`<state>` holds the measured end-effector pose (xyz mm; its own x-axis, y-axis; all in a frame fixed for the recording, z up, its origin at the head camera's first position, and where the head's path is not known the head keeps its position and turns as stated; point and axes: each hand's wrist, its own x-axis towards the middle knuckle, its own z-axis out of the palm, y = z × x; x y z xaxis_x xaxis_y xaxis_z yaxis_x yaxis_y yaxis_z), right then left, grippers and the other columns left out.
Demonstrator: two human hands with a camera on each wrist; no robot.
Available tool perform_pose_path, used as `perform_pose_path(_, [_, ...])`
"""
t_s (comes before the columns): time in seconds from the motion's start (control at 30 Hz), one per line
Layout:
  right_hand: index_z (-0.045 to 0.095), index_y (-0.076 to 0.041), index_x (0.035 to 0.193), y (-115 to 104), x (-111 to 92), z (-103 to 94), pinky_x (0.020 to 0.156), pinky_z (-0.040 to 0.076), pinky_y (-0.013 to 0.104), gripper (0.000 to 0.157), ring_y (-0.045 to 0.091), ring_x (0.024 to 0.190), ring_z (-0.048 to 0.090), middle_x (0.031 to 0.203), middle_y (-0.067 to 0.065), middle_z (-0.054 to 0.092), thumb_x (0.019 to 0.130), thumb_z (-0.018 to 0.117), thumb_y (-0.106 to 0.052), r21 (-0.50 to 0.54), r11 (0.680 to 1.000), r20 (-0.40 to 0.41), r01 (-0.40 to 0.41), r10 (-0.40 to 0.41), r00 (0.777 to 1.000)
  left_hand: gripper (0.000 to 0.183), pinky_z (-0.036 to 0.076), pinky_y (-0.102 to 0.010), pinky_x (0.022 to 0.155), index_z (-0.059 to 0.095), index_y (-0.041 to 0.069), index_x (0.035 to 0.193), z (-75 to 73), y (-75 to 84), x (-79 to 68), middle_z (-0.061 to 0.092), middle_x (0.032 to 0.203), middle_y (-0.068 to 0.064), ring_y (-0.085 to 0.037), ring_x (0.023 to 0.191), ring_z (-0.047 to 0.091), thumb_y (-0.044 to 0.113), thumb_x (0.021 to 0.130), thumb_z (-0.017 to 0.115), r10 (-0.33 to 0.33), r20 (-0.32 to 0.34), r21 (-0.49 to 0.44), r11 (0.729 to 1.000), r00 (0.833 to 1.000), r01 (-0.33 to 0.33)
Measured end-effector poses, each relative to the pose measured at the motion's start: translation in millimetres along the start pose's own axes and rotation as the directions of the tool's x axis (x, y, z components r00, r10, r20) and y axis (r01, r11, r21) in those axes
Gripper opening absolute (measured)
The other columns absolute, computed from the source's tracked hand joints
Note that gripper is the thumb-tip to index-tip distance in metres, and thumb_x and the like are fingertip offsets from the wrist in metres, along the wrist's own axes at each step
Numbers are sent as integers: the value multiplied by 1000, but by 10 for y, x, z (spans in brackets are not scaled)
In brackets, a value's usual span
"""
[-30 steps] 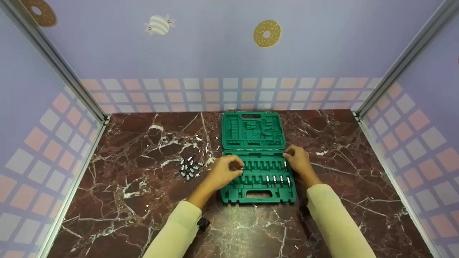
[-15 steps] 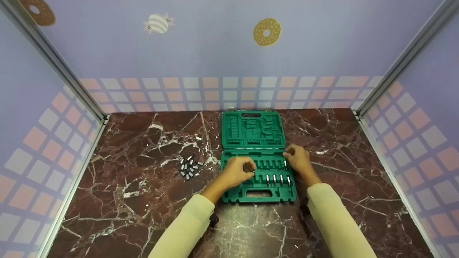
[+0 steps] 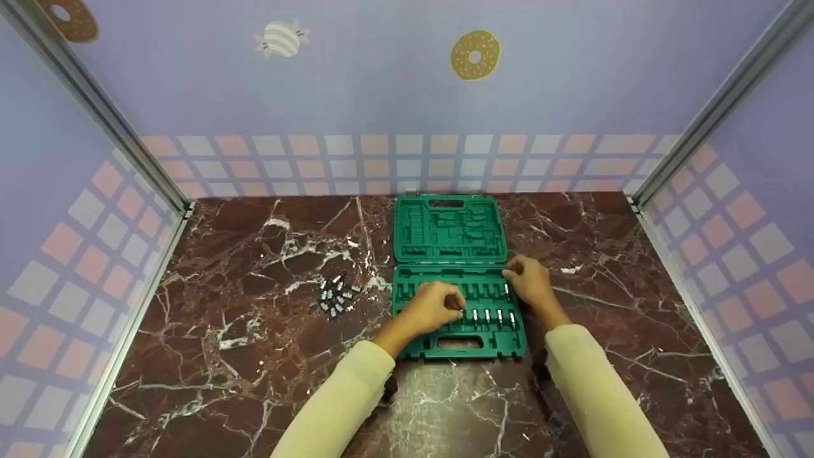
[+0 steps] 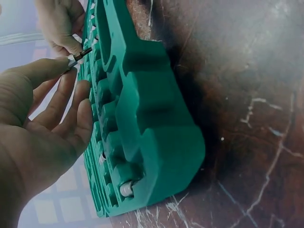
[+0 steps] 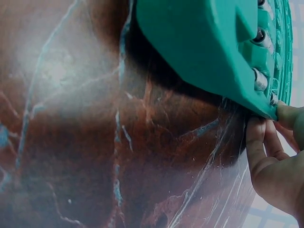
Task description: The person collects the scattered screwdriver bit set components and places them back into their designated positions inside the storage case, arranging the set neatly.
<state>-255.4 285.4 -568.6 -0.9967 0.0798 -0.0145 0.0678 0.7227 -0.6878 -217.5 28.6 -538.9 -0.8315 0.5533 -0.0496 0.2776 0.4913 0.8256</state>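
Observation:
A green plastic tool case [image 3: 503,347] lies open on the table, its lid [image 3: 449,248] folded back toward the wall. My left hand [image 3: 435,308] is over the lower slot row and pinches a small bit socket [image 4: 80,56], silver with a dark tip, between thumb and fingertips. At the right side of the case, my right hand [image 3: 531,282] grips the edge, thumb above and fingers [image 5: 256,142] against the outer side. Several silver bit sockets [image 3: 487,316] sit upright in the right end of the lower row. One more bit socket [image 3: 507,291] stands in the upper row.
A loose pile of bit sockets [image 3: 336,296] lies on the dark marbled table [image 3: 241,381], left of the case. Patterned panels [image 3: 356,89] wall in the back and both sides.
My left hand has moved rightward across the case with the bit socket, from its left edge to near the filled lower slots. My right hand has stayed at the case's edge.

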Motion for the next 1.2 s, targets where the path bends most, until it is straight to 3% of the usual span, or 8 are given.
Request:
perform_pose_path(0.27, [69, 2, 107, -14, -1, 18, 82, 54, 54, 14, 38, 90, 66, 98, 23, 71, 99, 68, -10, 11, 1000, -14, -5, 5, 1000, 10, 58, -27, 75, 79, 6, 101, 65, -22, 39, 77, 97, -6, -15, 87, 70, 6, 92, 77, -2, -3, 118, 993, 1000, 3])
perform_pose_path(0.57, [69, 2, 108, 0, 3, 18, 82, 53, 55, 16, 39, 91, 66, 99, 23, 71, 98, 69, -10, -5, 1000, -18, 1, -1, 1000, 6, 54, -38, 92, 82, 12, 96, 143, -9, 75, 65, 102, -4, -24, 106, 59, 16, 92, 79, -4, -34, 278, 960, 999, 14])
perform_pose_path(0.9, [69, 1, 110, -16, -8, 19, 84, 53, 56, 16, 40, 94, 66, 103, 24, 71, 99, 68, -11, -2, 1000, -16, -15, 15, 1000, 23, 55, -36, 89, 77, 8, 110, 131, -28, 116, 67, 108, -7, -22, 102, 62, 15, 89, 82, -25, -41, 222, 975, 999, 33])
perform_pose_path(1.2, [69, 2, 108, -4, -1, 18, 86, 53, 57, 15, 41, 96, 67, 104, 26, 71, 99, 68, -9, 9, 1000, -28, -4, 5, 1000, 20, 57, -35, 86, 77, 5, 108, 136, -38, 144, 70, 108, -9, -23, 102, 66, 12, 90, 81, -52, -50, 171, 983, 997, 60])
